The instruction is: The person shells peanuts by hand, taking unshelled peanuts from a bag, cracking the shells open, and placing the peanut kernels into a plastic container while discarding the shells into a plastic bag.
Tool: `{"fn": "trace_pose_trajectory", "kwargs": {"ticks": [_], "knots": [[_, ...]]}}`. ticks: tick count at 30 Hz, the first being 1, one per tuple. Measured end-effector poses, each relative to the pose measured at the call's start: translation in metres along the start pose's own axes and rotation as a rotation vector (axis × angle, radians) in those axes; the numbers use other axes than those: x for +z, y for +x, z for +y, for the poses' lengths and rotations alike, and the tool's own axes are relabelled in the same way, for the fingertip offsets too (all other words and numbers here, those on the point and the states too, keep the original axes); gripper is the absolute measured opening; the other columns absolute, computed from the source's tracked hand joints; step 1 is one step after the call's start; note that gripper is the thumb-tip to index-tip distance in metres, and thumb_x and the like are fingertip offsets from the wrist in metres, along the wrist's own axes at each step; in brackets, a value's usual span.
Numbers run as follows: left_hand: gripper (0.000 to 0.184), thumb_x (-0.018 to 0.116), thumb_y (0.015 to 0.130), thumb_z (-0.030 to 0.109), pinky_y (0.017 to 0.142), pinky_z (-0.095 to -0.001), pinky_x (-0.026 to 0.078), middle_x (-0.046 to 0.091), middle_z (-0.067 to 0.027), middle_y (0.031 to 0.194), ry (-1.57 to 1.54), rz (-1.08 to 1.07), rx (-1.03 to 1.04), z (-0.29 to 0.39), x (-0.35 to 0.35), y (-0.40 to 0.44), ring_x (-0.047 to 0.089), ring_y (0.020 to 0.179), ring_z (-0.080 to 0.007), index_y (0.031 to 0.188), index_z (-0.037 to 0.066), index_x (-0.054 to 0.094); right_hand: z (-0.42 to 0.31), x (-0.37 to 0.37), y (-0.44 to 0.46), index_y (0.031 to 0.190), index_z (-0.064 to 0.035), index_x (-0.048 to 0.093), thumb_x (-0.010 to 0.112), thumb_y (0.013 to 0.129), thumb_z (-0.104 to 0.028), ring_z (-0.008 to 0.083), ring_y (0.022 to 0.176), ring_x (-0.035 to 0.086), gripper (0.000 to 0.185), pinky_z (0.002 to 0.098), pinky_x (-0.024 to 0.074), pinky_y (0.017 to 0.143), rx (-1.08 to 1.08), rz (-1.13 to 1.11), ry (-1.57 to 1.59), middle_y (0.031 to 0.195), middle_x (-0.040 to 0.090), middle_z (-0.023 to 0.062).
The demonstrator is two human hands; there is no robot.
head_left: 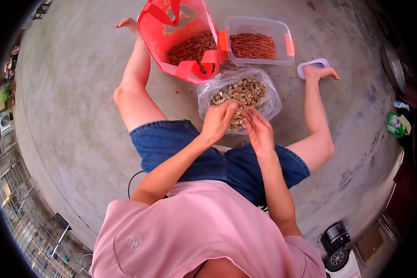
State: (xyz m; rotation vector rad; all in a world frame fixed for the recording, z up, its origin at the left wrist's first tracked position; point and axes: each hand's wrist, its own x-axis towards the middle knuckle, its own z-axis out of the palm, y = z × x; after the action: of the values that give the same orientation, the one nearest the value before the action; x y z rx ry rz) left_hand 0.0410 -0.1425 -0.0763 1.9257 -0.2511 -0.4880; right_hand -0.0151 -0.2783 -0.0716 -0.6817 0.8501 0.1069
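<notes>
Both hands are over a clear plastic bag (pixel 272 104) of pale, broken shells (pixel 245 90). My left hand (pixel 219 119) is palm down with its fingers bent toward the other hand; whatever it may hold is too small to name. Close beside it, my right hand (pixel 260 132) has its fingers curled together, and their contents cannot be made out. Beyond the bag at the upper left stands an open red bag (pixel 155 41) with brown unshelled nuts (pixel 190 48) inside. Next to it, a clear plastic box (pixel 259 23) holds small reddish kernels (pixel 252 46).
My bare legs are spread on the concrete floor (pixel 78 92) around the bags. A light slipper (pixel 323 62) is under the right foot. At the right edge are a metal pan (pixel 393 67) and a green container (pixel 394 125). A black appliance (pixel 334 236) stands at the lower right.
</notes>
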Motion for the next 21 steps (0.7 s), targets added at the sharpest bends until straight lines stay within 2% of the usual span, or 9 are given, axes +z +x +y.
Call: {"fn": "trace_pose_trajectory", "kwargs": {"ticks": [2, 5, 7, 9, 10, 13, 16, 19, 21], "knots": [[0.025, 0.051, 0.088, 0.029, 0.057, -0.0386, 0.044, 0.060, -0.0133, 0.066, -0.027, 0.033, -0.156, -0.004, 0.000, 0.003, 0.059, 0.062, -0.0314, 0.092, 0.008, 0.063, -0.015, 0.002, 0.005, 0.103, 0.0039, 0.051, 0.042, 0.094, -0.018, 0.0135, 0.057, 0.053, 0.025, 0.0223, 0.0462, 0.056, -0.166, 0.039, -0.206, 0.073, 0.057, 0.0071], [0.025, 0.053, 0.087, 0.031, 0.058, -0.0412, 0.044, 0.060, -0.0132, 0.064, 0.151, 0.041, -0.030, -0.044, 0.016, 0.007, 0.058, 0.062, -0.0327, 0.086, 0.008, 0.064, -0.063, 0.014, 0.024, 0.096, 0.0019, 0.056, 0.043, 0.094, -0.021, 0.0089, 0.045, 0.045, 0.027, 0.0213, 0.0357, 0.043, -0.474, -0.137, -0.505, 0.058, 0.051, 0.0027], [0.033, 0.048, 0.088, 0.036, 0.063, -0.0424, 0.044, 0.060, -0.0147, 0.069, 0.175, -0.052, -0.085, -0.046, 0.019, 0.016, 0.059, 0.068, -0.0340, 0.083, 0.006, 0.063, -0.095, 0.040, 0.041, 0.088, -0.0027, 0.058, 0.043, 0.095, -0.023, 0.0027, 0.043, 0.031, 0.026, 0.0200, 0.0209, 0.039, -0.786, -0.004, -0.647, 0.050, 0.037, -0.0043], [0.034, 0.045, 0.088, 0.034, 0.068, -0.0411, 0.044, 0.061, -0.0169, 0.077, 0.177, -0.124, -0.181, -0.034, 0.018, 0.023, 0.059, 0.075, -0.0345, 0.087, 0.005, 0.063, -0.125, 0.059, 0.064, 0.083, -0.0032, 0.061, 0.045, 0.094, -0.024, 0.0019, 0.045, 0.028, 0.028, 0.0198, 0.0199, 0.041, -0.997, 0.050, -0.915, 0.050, 0.033, -0.0062], [0.039, 0.041, 0.090, 0.036, 0.071, -0.0435, 0.043, 0.061, -0.0190, 0.077, 0.288, -0.112, -0.144, -0.041, 0.023, 0.027, 0.058, 0.078, -0.0364, 0.089, 0.004, 0.063, -0.133, 0.061, 0.077, 0.085, -0.0033, 0.062, 0.046, 0.094, -0.025, 0.0022, 0.045, 0.028, 0.028, 0.0202, 0.0205, 0.041, -1.011, 0.063, -0.987, 0.050, 0.033, -0.0064], [0.042, 0.035, 0.093, 0.036, 0.058, -0.0367, 0.042, 0.057, -0.0129, 0.062, 0.263, -0.056, -0.046, -0.048, 0.022, 0.029, 0.056, 0.059, -0.0282, 0.104, 0.004, 0.060, -0.136, 0.065, 0.092, 0.090, -0.0043, 0.064, 0.049, 0.092, -0.024, 0.0045, 0.048, 0.034, 0.025, 0.0222, 0.0265, 0.044, -0.950, 0.039, -1.125, 0.052, 0.037, -0.0045], [0.055, 0.029, 0.094, 0.047, 0.051, -0.0300, 0.041, 0.057, -0.0080, 0.062, -0.568, -0.188, -0.234, -0.039, 0.015, 0.023, 0.051, 0.054, -0.0153, 0.121, 0.004, 0.050, -0.102, 0.053, 0.047, 0.094, -0.0049, 0.065, 0.055, 0.087, -0.019, 0.0107, 0.053, 0.047, 0.019, 0.0265, 0.0388, 0.052, -0.703, -0.167, -1.169, 0.058, 0.049, 0.0020], [0.068, 0.022, 0.093, 0.054, 0.047, -0.0221, 0.032, 0.051, -0.0015, 0.060, -0.650, -0.134, -0.246, 0.010, -0.005, 0.020, 0.038, 0.050, -0.0062, 0.124, -0.002, 0.046, -0.056, 0.047, 0.009, 0.093, -0.0041, 0.064, 0.064, 0.077, -0.012, 0.0187, 0.066, 0.055, 0.018, 0.0306, 0.0440, 0.061, -0.671, -0.435, -1.355, 0.078, 0.057, 0.0083], [0.071, 0.020, 0.091, 0.058, 0.046, -0.0219, 0.030, 0.051, -0.0013, 0.061, -0.542, -0.129, -0.188, 0.024, -0.009, 0.021, 0.036, 0.049, -0.0058, 0.124, 0.000, 0.046, -0.046, 0.044, -0.002, 0.091, -0.0033, 0.063, 0.066, 0.074, -0.009, 0.0205, 0.072, 0.056, 0.018, 0.0306, 0.0443, 0.065, -0.737, -0.361, -1.325, 0.084, 0.058, 0.0091]]}}
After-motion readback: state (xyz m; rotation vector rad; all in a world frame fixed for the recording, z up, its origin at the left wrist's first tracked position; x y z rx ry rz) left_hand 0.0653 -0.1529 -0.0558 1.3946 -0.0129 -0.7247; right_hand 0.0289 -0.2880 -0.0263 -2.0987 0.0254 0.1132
